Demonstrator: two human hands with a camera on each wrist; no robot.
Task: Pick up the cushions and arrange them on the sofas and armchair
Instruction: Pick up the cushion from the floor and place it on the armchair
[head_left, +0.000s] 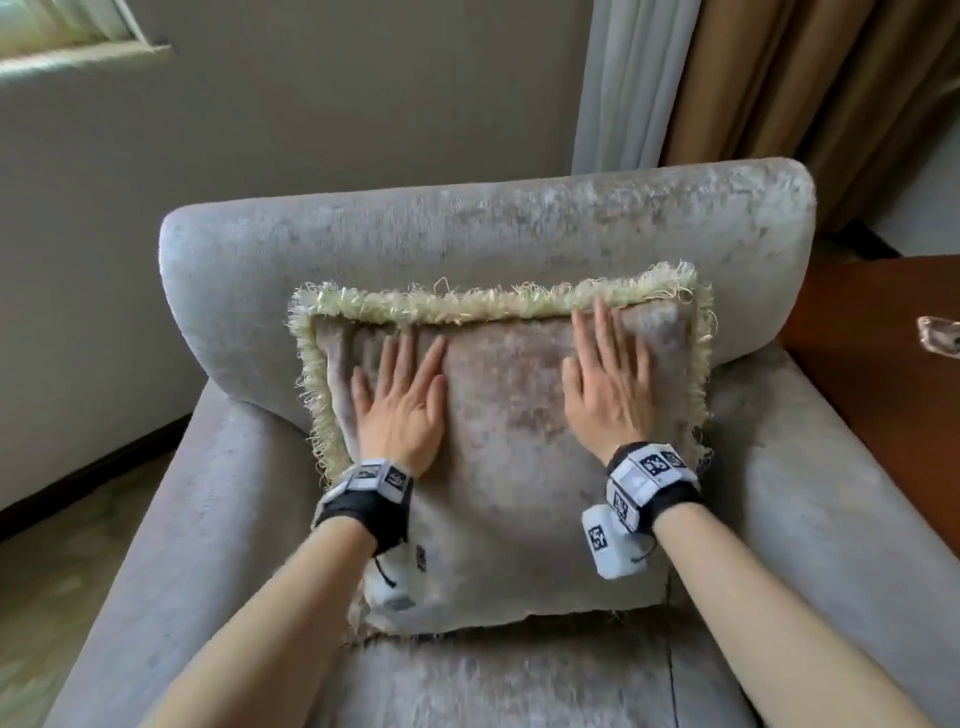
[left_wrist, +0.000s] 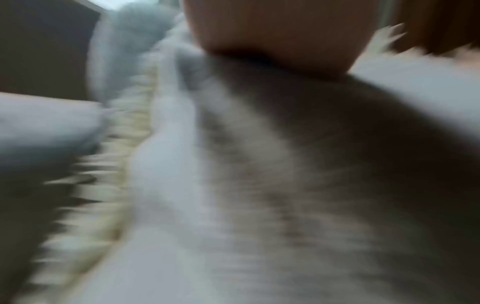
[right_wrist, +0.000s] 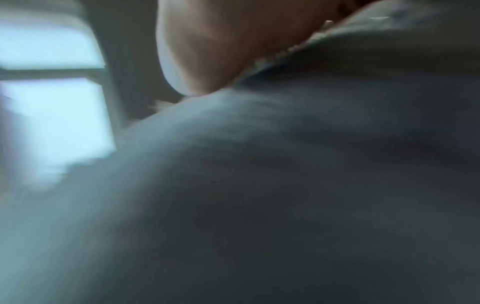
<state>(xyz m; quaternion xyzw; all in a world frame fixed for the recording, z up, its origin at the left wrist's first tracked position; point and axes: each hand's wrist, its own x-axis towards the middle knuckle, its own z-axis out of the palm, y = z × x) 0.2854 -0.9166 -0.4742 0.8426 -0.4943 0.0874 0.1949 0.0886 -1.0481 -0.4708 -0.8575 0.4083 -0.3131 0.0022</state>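
A square grey-brown velvet cushion w/ pale cream fringe (head_left: 514, 457) leans against the backrest of a grey velvet armchair (head_left: 467, 228), its lower edge on the seat, roughly centred btwn the two armrests. The left hand (head_left: 402, 410) lies flat on the cushion's upper left part, fingers straight & slightly spread, tips just short of the top fringe. The right hand (head_left: 608, 389) lies flat on the upper right part, fingers straight & close together, tips reaching the top fringe. Both wrists carry black bands w/ white marker blocks.

Room: plain off-white wall (head_left: 311, 104) behind the chair, a window sill (head_left: 78, 57) at top left, a pale grey sheer curtain (head_left: 628, 83) & a tan drape (head_left: 810, 93) behind the chair's right side. A reddish-brown wooden table top (head_left: 883, 364) sits just beside the right armrest. Dark skirting runs along the wall at left; floor there looks pale, detail blurred.

Both wrist views are heavily motion-blurred: only cushion fabric, fringe & part of each palm show.
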